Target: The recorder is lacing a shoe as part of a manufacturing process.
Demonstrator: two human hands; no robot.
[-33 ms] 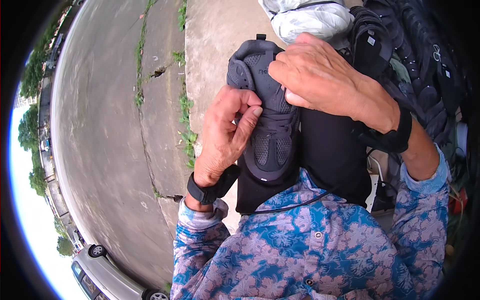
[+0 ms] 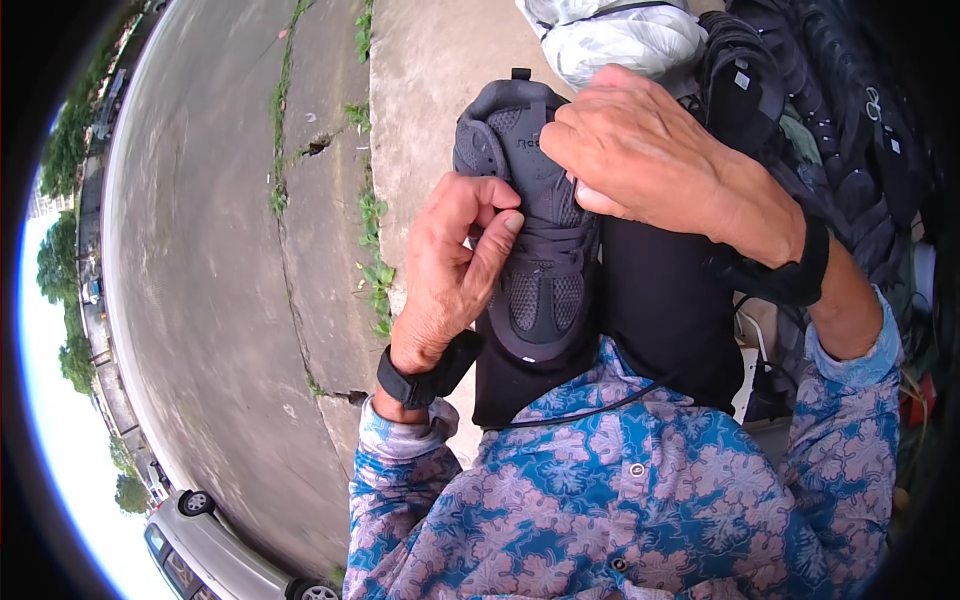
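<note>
A dark grey sneaker (image 2: pixel 545 300) with mesh panels lies across my lap, toe toward me and heel loop pointing away. Its dark shoelace (image 2: pixel 552 243) is threaded through the lower eyelets, while the upper eyelets on the left flap show no lace. My left hand (image 2: pixel 455 255) is closed at the left side of the lacing, thumb and index finger pinching the lace. Over the right upper edge of the shoe, my right hand (image 2: pixel 640 155) is closed too, with a bit of lace at its thumb; most of its fingertips are hidden.
Black trousers (image 2: pixel 665 310) lie under the shoe. Many dark shoes (image 2: pixel 745 75) are piled at the right, beside a white plastic bag (image 2: pixel 625 40) at the top. A thin black cable (image 2: pixel 580 412) crosses my lap. A silver car (image 2: pixel 225 550) stands on the pavement at lower left.
My right hand has shifted very slightly to the right. The left hand and the sneaker look almost unchanged.
</note>
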